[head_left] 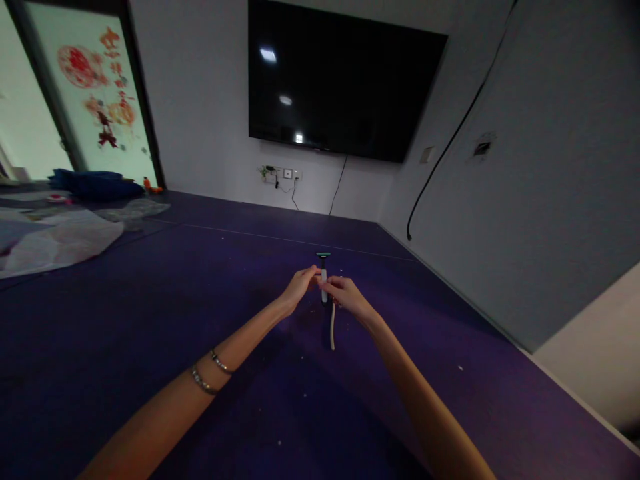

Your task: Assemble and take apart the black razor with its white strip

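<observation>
A razor [324, 275] with a pale grey handle and a dark head stands upright between my hands, head at the top. My left hand [301, 285] has its fingertips closed against the handle from the left. From the other side, my right hand [346, 294] pinches the handle lower down. A cream-coloured cord or strip [333, 328] runs downward from beneath the right hand; its upper end is hidden by the fingers. Two bracelets [204, 381] circle my left forearm.
Under my hands spreads a dark purple surface [225, 280] with small pale specks. Crumpled clear plastic [75, 240] and dark blue cloth [95, 185] lie at the left. A television [345, 80] hangs on the far wall, and a black cable [450, 143] dangles at the right.
</observation>
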Available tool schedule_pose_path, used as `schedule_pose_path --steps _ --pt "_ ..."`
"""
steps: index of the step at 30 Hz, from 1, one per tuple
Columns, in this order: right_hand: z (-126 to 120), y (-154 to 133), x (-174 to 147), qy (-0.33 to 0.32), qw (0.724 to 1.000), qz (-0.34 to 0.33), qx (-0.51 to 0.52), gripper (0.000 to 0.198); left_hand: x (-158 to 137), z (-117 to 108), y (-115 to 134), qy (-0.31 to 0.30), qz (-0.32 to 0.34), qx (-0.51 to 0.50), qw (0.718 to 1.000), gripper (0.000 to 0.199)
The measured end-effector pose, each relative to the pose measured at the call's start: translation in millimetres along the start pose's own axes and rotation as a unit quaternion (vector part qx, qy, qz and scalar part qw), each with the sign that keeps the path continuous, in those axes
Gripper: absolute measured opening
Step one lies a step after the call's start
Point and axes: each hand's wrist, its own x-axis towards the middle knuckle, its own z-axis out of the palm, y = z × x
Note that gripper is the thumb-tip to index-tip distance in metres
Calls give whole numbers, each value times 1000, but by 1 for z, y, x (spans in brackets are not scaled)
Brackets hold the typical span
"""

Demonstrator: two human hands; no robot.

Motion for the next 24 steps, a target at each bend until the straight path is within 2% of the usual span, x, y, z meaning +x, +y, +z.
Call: schedule_pose_path --steps 2,4,8,11,16,24 --pt "4 10 1 66 995 24 -70 39 6 -13 -3 43 -47 61 996 44" --pt "9 20 -2 94 982 53 -158 40 13 -28 -7 77 -69 98 990 45" --pt "18 31 -13 79 933 115 -333 33 24 -55 -13 123 -86 115 982 42" --pt "24 29 -19 69 894 136 -421 33 28 -66 -14 142 -76 118 980 40" --pt "32 22 -19 59 868 138 -473 41 30 -68 -11 156 -66 101 980 38" --pt "37 24 -18 53 849 119 -512 45 31 -68 -12 157 -60 99 981 37"
